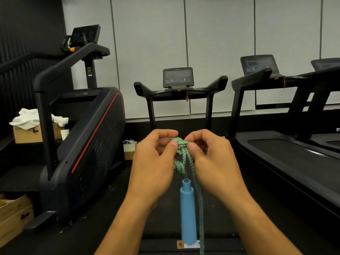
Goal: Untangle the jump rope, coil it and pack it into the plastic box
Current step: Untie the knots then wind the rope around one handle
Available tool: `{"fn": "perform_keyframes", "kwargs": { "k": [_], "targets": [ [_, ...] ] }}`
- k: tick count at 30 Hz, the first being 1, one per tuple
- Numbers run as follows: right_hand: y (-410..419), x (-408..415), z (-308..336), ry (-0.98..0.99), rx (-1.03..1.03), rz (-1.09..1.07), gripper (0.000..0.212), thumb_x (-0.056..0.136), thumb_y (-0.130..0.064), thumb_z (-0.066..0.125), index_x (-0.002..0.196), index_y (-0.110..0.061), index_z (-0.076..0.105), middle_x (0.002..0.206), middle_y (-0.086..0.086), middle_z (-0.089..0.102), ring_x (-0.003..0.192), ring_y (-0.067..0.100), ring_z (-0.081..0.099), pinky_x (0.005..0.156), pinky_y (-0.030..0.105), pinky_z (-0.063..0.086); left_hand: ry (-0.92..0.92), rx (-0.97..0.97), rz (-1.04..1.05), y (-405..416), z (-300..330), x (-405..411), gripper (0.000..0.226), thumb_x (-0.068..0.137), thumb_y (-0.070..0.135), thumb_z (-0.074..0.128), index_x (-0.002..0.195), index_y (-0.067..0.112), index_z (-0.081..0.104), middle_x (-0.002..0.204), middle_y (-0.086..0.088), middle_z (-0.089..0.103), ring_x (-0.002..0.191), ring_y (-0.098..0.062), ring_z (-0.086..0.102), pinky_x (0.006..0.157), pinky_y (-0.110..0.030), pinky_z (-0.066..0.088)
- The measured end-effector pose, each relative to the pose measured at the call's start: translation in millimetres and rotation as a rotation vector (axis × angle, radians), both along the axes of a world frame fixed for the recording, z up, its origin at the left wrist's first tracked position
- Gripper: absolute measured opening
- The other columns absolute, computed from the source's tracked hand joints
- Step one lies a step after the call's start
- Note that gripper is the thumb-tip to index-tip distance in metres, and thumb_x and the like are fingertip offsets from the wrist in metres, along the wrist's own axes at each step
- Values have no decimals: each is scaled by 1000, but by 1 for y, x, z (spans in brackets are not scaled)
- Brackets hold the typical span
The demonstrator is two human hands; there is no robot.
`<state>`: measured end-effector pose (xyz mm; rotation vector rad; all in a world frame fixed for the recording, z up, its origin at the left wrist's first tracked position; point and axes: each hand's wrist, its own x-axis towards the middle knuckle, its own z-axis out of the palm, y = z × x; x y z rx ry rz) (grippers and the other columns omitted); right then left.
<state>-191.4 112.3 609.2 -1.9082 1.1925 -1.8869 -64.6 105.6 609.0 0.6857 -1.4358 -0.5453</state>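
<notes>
Both hands are pinching the knot [180, 142] in the jump rope [191, 168], held up in the centre of the view in front of the person. Left hand [153, 162]: thumb and curled forefinger are closing on the left side of the knot, thumb tip touching the braid. Right hand [211, 161]: thumb and curled fingers are gripping the right side of the same knot. The 2 hands are sitting just beside each other, with the knot between the fingertips.

The rope is a blue-green braid. Below the knot, strands are hanging down between the wrists. 1 strand is running into the top of a blue handle [187, 212], which is hanging upright under the hands. A 2nd strand is trailing down just right of the handle and leaving the view at the near edge.

Plastic box: not visible, can't tell where it is.

Surroundings: a treadmill [181, 85] is standing straight ahead, far side, its deck running under the hands. Another treadmill [276, 144] is sitting on the right. A stair-climber machine [88, 129] is on the left. On the far left, a cardboard box [27, 134] with white cloth [29, 117] piled on top.
</notes>
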Motion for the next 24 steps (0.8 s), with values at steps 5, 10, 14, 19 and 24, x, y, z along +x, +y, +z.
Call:
{"fn": "perform_keyframes", "kwargs": {
  "k": [5, 10, 14, 19, 24],
  "targets": [
    [2, 1, 3, -27, 4, 45, 16, 89, -11, 65, 88, -27, 67, 77, -9, 68, 69, 2, 63, 64, 19, 53, 17, -4, -10, -1, 1, 3, 18, 93, 4, 64, 97, 20, 71, 87, -2, 75, 80, -10, 71, 67, -23, 51],
    [8, 0, 3, 162, -105, -71, 12, 85, -23, 73, 94, -30, 70, 84, -15, 66, 80, -2, 59, 65, 8, 44, -20, -1, 10, 0, 0, 5, 17, 93, 7, 66, 101, 22, 71, 90, 1, 75, 87, -12, 72, 73, -26, 54],
    [7, 0, 3, 181, -153, -132, 5, 86, -21, 72, 89, -26, 70, 83, -13, 66, 84, 0, 59, 71, 10, 46, -42, 8, 26, 1, 0, 3, 17, 94, 10, 65, 100, 24, 71, 90, 3, 75, 86, -8, 71, 72, -24, 53],
    [3, 0, 0, 194, -109, -103, 5, 90, -17, 66, 89, -23, 67, 84, -11, 65, 80, 2, 60, 70, 13, 47, -75, 7, 32, 3, -1, 1, 19, 96, 10, 61, 102, 25, 70, 92, 2, 74, 86, -8, 71, 68, -20, 52],
    [1, -1, -1, 183, -98, -87, 8, 90, -16, 65, 88, -22, 65, 83, -10, 64, 80, 3, 59, 70, 13, 46, -44, 24, 32, 0, -1, -1, 16, 94, 10, 64, 101, 24, 69, 89, 2, 75, 84, -9, 71, 68, -21, 52]
  ]
}}
